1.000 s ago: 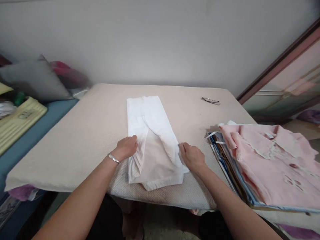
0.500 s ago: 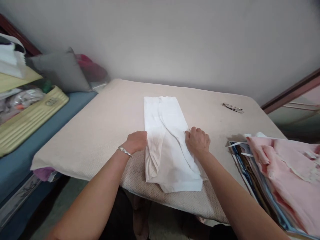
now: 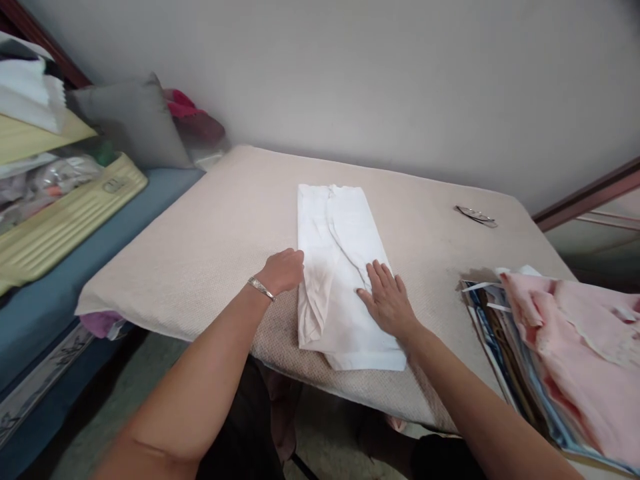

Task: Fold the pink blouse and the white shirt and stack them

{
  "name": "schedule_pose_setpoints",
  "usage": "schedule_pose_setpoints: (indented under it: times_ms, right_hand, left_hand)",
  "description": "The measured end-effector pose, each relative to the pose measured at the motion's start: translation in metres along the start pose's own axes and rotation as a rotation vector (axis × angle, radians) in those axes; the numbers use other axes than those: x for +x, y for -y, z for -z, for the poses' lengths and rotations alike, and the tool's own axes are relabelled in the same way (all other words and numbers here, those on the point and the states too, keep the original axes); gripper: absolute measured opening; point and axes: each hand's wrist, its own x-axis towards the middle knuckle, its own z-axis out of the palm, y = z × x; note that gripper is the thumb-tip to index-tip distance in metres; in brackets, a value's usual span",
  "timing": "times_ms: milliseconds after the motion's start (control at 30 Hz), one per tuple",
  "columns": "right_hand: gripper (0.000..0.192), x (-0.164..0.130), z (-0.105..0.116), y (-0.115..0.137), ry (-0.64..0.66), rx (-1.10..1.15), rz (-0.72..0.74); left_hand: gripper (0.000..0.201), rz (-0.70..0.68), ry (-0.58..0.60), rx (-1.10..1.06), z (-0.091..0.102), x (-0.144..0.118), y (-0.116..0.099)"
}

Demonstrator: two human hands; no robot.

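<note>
A white garment [image 3: 340, 260], folded into a long narrow strip, lies lengthwise on the beige padded table [image 3: 210, 227]. My left hand [image 3: 283, 270], with a silver bracelet on its wrist, has curled fingers pinching the garment's left edge. My right hand [image 3: 387, 300] lies flat on the garment's right side, fingers spread and palm down.
A pile of folded clothes with a pink garment [image 3: 580, 340] on top sits at the table's right. Eyeglasses [image 3: 476, 215] lie near the far right corner. A grey cushion [image 3: 127, 120] and a yellow case [image 3: 55, 220] are on the blue surface at left.
My right hand has let go of the garment's right edge and opened flat onto the cloth. The view has swung further left. My left hand keeps its place at the left edge.
</note>
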Motion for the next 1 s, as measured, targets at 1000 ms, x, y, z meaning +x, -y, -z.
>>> schedule_pose_setpoints:
  times_ms: [1000]
  right_hand:
    - [0.034,-0.066,0.062,-0.051,-0.249,0.500,-0.401]
  left_hand:
    - [0.015,-0.121,-0.032,0.179,-0.013,-0.009,-0.043]
